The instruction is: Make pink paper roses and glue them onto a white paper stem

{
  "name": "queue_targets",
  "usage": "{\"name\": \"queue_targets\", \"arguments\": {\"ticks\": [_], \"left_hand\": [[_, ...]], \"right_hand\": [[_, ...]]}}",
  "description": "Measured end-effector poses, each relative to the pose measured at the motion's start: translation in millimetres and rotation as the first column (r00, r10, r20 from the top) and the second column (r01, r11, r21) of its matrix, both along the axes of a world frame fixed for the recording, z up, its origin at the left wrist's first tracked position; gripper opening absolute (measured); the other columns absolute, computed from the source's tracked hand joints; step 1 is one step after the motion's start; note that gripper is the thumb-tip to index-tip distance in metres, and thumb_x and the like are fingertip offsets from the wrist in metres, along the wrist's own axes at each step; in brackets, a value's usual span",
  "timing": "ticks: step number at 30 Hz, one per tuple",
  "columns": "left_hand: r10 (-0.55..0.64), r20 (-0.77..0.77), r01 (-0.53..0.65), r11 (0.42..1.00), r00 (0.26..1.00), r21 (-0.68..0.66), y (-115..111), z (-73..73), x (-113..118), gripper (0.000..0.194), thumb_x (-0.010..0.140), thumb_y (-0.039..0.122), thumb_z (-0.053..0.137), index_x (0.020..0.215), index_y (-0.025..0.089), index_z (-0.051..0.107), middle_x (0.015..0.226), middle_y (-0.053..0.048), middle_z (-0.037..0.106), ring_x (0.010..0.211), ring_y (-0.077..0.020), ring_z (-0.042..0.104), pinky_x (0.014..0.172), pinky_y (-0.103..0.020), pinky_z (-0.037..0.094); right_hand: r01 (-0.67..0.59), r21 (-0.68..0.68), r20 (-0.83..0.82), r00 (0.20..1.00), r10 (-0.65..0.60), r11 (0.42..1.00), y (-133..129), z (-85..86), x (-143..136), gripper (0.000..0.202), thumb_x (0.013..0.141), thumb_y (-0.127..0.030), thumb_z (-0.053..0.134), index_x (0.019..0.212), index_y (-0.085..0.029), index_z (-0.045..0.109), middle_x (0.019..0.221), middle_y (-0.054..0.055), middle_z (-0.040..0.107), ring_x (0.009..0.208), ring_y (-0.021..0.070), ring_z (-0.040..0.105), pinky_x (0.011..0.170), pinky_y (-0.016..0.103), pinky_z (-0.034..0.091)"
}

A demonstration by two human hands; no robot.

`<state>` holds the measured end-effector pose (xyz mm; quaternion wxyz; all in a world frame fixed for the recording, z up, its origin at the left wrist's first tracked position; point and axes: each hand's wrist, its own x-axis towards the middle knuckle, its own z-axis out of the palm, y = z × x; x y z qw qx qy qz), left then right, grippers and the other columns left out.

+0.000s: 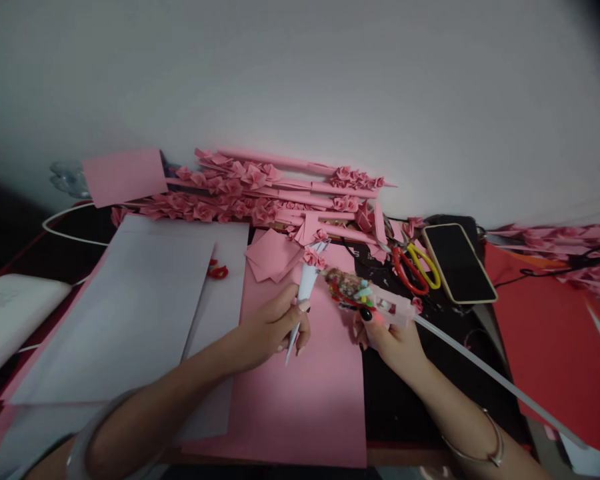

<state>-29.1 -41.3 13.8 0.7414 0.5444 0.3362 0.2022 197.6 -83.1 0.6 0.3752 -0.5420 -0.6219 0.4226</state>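
My left hand (280, 323) is closed around a narrow white paper cone (307, 285), its tip pointing down toward me. Small pink paper flowers (314, 257) sit at the cone's upper, wider end. In my right hand (397, 340) is a hot glue gun (387, 303) with colourful decoration on its front part. A long translucent glue stick (500, 380) runs out of its back to the lower right. The gun's nozzle is close to the flowers; whether it touches them I cannot tell. Beneath both hands lies a pink paper sheet (300, 413).
White paper sheets (115, 313) cover the left side, near a white box-shaped device (23, 313). Pink paper flower stems (260, 183) are piled along the wall. Red scissors (410, 273), yellow-handled pliers (430, 267) and a phone (461, 263) lie at right, beside red paper (545, 333).
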Motion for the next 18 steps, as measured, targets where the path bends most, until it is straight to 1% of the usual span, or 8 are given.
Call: {"name": "queue_targets", "arguments": {"ticks": [2, 7, 12, 15, 18], "left_hand": [[0.004, 0.000, -0.004, 1.000, 1.000, 0.006, -0.3, -0.3, 0.3, 0.025, 0.096, 0.038, 0.032, 0.077, 0.023, 0.028, 0.056, 0.006, 0.053, 0.038, -0.0052, 0.027, 0.037, -0.019, 0.021], [0.008, -0.008, -0.008, 1.000, 1.000, 0.015, 0.2, -0.3, 0.0, 0.025, 0.096, 0.039, 0.032, 0.078, 0.022, 0.028, 0.057, 0.006, 0.053, 0.038, -0.0050, 0.027, 0.037, -0.018, 0.021], [0.001, -0.005, -0.001, 1.000, 1.000, 0.009, 0.8, -1.2, -0.2, 0.023, 0.096, 0.039, 0.031, 0.079, 0.023, 0.028, 0.056, 0.007, 0.052, 0.037, -0.0045, 0.026, 0.037, -0.018, 0.021], [0.005, -0.004, -0.005, 1.000, 1.000, 0.020, 0.8, -2.9, -0.3, 0.023, 0.096, 0.038, 0.032, 0.079, 0.022, 0.029, 0.056, 0.007, 0.052, 0.037, -0.0043, 0.026, 0.037, -0.018, 0.022], [0.023, 0.020, -0.024, 0.999, 1.000, 0.031, 2.0, -4.8, -0.7, 0.023, 0.096, 0.038, 0.033, 0.079, 0.022, 0.029, 0.056, 0.008, 0.050, 0.037, -0.0039, 0.026, 0.036, -0.017, 0.022]], "right_hand": [[0.002, 0.004, 0.010, 1.000, -0.002, 1.000, 0.1, 0.7, -0.1, 0.035, 0.090, -0.043, 0.046, 0.068, -0.017, 0.055, 0.053, 0.001, 0.055, 0.042, 0.0118, 0.052, 0.037, 0.022, 0.041], [-0.007, 0.006, 0.083, 0.997, 0.007, 1.000, -0.9, -0.2, 1.2, 0.039, 0.090, -0.044, 0.045, 0.062, -0.018, 0.053, 0.053, 0.002, 0.057, 0.042, 0.0117, 0.052, 0.038, 0.022, 0.040], [-0.005, -0.016, 0.083, 0.997, 0.006, 1.000, -1.6, -3.1, 2.4, 0.038, 0.091, -0.043, 0.045, 0.063, -0.018, 0.054, 0.053, 0.001, 0.056, 0.043, 0.0120, 0.052, 0.038, 0.022, 0.041], [-0.025, 0.006, 0.093, 0.995, 0.024, 1.000, -0.5, -1.1, 1.6, 0.038, 0.091, -0.041, 0.045, 0.062, -0.018, 0.053, 0.051, 0.001, 0.055, 0.042, 0.0121, 0.053, 0.038, 0.022, 0.040], [-0.036, 0.034, 0.153, 0.988, 0.031, 0.999, 0.7, 3.6, 0.4, 0.035, 0.090, -0.037, 0.045, 0.061, -0.019, 0.053, 0.047, 0.000, 0.054, 0.042, 0.0131, 0.053, 0.039, 0.023, 0.041]]}}
